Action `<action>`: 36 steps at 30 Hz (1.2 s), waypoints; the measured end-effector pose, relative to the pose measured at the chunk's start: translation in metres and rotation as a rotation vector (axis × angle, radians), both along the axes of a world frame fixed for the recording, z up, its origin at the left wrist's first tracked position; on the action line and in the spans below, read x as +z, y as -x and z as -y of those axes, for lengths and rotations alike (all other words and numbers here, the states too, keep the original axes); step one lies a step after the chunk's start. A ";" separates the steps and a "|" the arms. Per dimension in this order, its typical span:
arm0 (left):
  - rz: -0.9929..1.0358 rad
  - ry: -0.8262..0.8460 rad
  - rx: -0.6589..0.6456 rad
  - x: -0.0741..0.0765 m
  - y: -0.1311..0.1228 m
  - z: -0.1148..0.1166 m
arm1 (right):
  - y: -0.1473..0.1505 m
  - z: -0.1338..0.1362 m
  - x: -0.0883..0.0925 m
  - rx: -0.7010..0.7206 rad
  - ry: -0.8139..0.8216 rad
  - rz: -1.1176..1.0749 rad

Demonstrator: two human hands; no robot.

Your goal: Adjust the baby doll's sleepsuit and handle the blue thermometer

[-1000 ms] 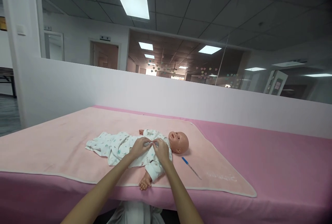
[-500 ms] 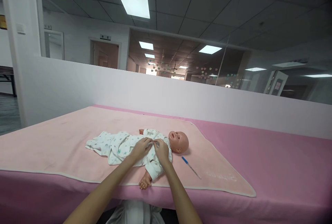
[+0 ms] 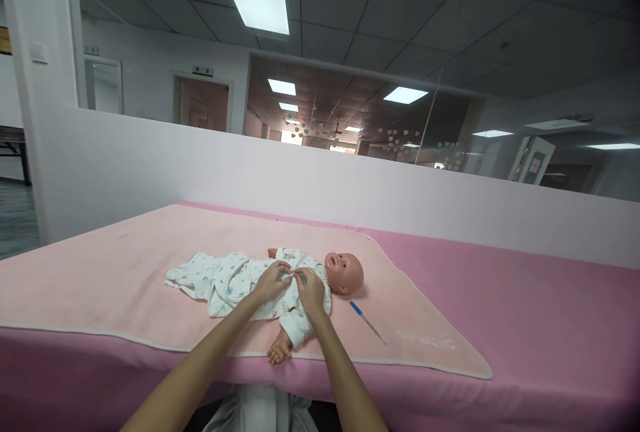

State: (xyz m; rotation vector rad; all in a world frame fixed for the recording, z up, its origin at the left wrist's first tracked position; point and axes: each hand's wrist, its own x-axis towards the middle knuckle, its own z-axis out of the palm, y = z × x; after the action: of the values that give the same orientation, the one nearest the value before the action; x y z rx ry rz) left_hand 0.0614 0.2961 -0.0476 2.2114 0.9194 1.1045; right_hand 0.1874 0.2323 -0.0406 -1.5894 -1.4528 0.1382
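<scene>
Glossy plastic doll [image 3: 344, 273], soft printed cloth romper [image 3: 225, 282], matt, seemingly fleecy pink blanket [image 3: 125, 272].

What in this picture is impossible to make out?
Head view, what the left hand and right hand pinch on the romper, a snap or plain cloth: the fingers cover it.
Head view, the thin blue-tipped stick beside the doll: too small to identify.
Head view, the pale lettering on the blanket: too faint to read.
Head view, the person's body: cut off by the bottom edge.
</scene>
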 end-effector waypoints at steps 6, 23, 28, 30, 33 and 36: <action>0.102 0.103 -0.044 0.001 0.002 0.000 | 0.003 0.004 0.002 -0.002 -0.028 0.002; 0.165 0.157 -0.049 0.002 0.003 0.001 | 0.003 -0.001 -0.003 -0.030 -0.069 0.065; 0.147 0.158 -0.060 0.004 0.003 0.002 | 0.004 -0.003 -0.005 -0.042 -0.096 0.107; 0.149 0.162 -0.057 0.004 0.003 0.003 | 0.005 -0.004 -0.005 -0.053 -0.078 0.114; 0.150 0.149 -0.047 0.005 0.005 0.004 | 0.005 -0.005 -0.006 -0.056 -0.071 0.113; 0.157 0.103 -0.056 0.006 0.005 0.005 | 0.005 -0.004 -0.006 -0.049 -0.080 0.115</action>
State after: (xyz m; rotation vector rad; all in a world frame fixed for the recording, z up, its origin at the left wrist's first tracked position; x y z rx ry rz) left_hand 0.0559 0.2907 -0.0415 2.0234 0.8237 1.1603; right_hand 0.1828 0.2359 -0.0468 -1.5884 -1.4872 -0.0402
